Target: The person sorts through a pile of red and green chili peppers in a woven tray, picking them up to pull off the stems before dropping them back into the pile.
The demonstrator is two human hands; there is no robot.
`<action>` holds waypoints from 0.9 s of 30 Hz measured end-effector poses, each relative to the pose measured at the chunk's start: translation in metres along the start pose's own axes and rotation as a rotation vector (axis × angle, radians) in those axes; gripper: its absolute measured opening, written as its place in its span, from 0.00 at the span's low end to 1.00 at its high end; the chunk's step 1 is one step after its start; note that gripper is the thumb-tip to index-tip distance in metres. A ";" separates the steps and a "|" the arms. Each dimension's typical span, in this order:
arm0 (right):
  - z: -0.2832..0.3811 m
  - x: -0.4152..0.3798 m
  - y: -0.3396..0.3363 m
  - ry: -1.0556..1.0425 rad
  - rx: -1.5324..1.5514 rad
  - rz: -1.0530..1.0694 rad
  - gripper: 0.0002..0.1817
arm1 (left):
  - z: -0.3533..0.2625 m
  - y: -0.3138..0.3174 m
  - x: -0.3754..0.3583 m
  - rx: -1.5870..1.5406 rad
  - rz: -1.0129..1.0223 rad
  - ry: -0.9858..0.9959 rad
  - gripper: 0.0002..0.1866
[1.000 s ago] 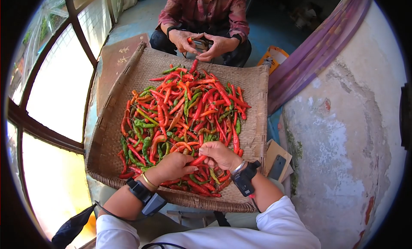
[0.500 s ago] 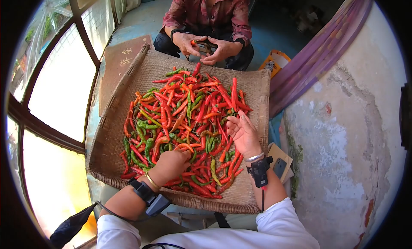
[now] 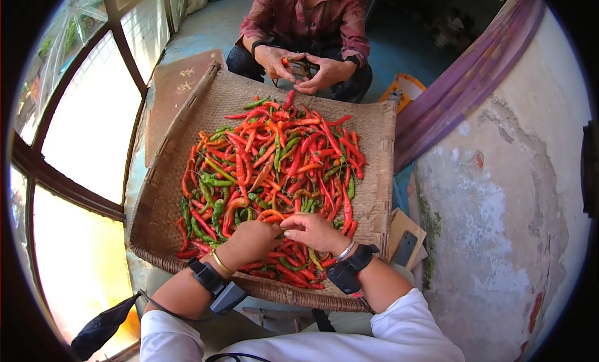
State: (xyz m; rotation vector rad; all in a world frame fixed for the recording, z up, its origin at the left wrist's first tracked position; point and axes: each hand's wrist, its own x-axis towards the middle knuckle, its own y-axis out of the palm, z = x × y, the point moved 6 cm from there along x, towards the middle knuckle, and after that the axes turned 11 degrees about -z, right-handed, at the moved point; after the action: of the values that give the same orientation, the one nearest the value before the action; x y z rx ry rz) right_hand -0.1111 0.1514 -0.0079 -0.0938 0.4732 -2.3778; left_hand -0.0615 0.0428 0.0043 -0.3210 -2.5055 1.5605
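A heap of chili peppers (image 3: 249, 165), mostly red and orange with some green, lies in a large woven basket tray (image 3: 150, 218). Low over the near side of the heap, my left hand (image 3: 251, 242) is closed, its fingers curled round what seems to be a chili pepper, mostly hidden. My right hand (image 3: 317, 232) meets it from the right with thumb and fingers pinched together. A small green bit shows between the two sets of fingertips, but what the right fingers hold is hidden.
Across the tray a person in a patterned red shirt (image 3: 299, 22) squats, with both hands (image 3: 306, 70) round a small orange-red thing. Windows (image 3: 87, 125) line the left. A wall (image 3: 499, 206) and purple curtain (image 3: 462, 81) stand right. A phone (image 3: 406, 245) lies beside the tray.
My right hand has moved left and down from the tray's right side to my left hand, its fingers closing. A red chili pepper that stood upright above it has left that spot.
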 end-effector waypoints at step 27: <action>-0.023 0.010 -0.104 0.245 0.952 -0.709 0.19 | 0.061 -0.039 0.011 0.238 -0.234 -0.175 0.10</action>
State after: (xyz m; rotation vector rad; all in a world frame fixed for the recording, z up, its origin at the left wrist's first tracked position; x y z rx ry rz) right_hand -0.1882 0.2237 0.0078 0.5470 -0.7411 -3.0510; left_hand -0.0908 -0.0235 0.0130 0.1425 -2.3379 1.8278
